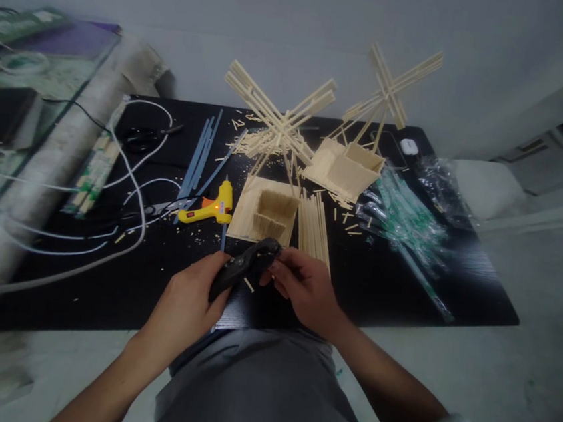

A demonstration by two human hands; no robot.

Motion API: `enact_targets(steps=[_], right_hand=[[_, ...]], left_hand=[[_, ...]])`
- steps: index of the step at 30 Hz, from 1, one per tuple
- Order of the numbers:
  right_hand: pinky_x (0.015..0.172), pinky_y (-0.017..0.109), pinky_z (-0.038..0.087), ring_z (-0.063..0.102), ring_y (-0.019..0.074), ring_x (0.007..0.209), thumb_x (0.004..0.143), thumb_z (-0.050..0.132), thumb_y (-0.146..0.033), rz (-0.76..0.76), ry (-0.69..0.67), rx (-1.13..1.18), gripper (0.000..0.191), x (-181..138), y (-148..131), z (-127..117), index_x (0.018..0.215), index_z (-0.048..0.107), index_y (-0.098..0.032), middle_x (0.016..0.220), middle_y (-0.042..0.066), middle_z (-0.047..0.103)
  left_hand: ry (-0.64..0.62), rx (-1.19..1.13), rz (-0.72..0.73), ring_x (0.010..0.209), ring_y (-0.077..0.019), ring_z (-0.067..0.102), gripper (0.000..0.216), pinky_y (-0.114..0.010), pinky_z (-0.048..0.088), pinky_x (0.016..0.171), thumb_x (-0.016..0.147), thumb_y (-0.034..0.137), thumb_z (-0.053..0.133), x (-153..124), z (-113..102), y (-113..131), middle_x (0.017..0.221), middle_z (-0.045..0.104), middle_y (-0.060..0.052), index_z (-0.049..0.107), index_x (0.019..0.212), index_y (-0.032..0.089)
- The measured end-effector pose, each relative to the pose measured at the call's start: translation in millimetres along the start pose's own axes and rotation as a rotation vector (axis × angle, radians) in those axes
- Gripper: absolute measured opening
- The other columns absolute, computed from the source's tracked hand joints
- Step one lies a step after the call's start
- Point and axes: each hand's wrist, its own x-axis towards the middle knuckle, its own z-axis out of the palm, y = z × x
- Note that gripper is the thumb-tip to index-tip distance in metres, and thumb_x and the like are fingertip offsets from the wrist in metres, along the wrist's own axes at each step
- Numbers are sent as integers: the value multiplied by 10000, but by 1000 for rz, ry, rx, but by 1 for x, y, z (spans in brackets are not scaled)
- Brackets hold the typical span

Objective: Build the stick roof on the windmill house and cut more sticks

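My left hand [191,295] is wrapped round a black-handled hand tool [240,270], whose exact kind I cannot make out. At the tool's far end, the fingers of my right hand [304,284] are pinched together; what they hold is too small or hidden to name. Just beyond the tool stands a windmill-like model of wooden sticks [276,207], with an open box on a flat base and crossed blades above. A bundle of thin wooden sticks [314,228] lies beside it. To the left rests a yellow glue gun [211,207] with a small light on.
A second stick model [349,168] stands at the back right of the black table [161,299]. Green-and-clear plastic packaging [406,217] covers the right side. Blue-grey strips [201,152], scissors [158,208], a white cable [145,217] and stick bundles [95,174] lie left.
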Motion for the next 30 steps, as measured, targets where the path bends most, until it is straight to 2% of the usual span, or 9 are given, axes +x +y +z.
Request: enact_targets(steps=[6,10,16,21,24,27,30], right_hand=[[449,225,269,380,65,487,966,659,-564,10,-59,27,391,2,0,-2,851,675,-190,714,0,668],[442,224,255,359,61,476,988,640,-533,1,-78,31,383,2,0,-2,830,665,-185,678,-15,637],[437,224,251,358,60,471,987,639,-529,16,-84,50,366,2,0,-2,845,661,-192,697,-8,662],[431,216,238,354,53,462,992,641,-499,20,-74,67,327,3,6,-1,912,678,-184,703,-15,663],[470,211,308,421,62,504,1001,638,-471,-11,-73,14,310,3,4,-3,892,677,-183,701,-16,661],[570,220,423,551,94,617,965,698,-439,-74,-27,-74,261,0,-3,-8,877,674,-194,718,-18,658],[566,218,413,521,89,590,913,776,-376,-192,74,-212,187,-4,-11,-17,926,684,-213,674,-61,585]], left_hand=[[-21,-70,-9,912,-245,703,184,-361,515,802,942,258,509,0,-3,2,983,707,-40,616,1089,229],[-7,-59,0,943,-250,706,207,-365,516,825,940,265,515,-1,-3,1,1019,714,-43,615,1117,230],[-8,1,-5,739,-206,657,47,-301,448,671,942,234,499,-2,-1,0,827,654,-8,546,936,229],[-59,-63,-36,633,-163,594,128,-274,409,627,995,300,495,-1,-1,1,765,626,18,522,890,231],[-122,-125,-70,615,-154,589,195,-263,406,615,1027,375,485,0,-2,1,727,618,35,558,908,237],[-102,-103,-84,609,-164,601,209,-271,405,610,1020,391,480,0,-4,-1,721,626,29,558,902,237],[-76,3,-83,678,-199,654,161,-295,423,647,995,353,473,0,-6,-6,787,667,-3,545,911,236]])
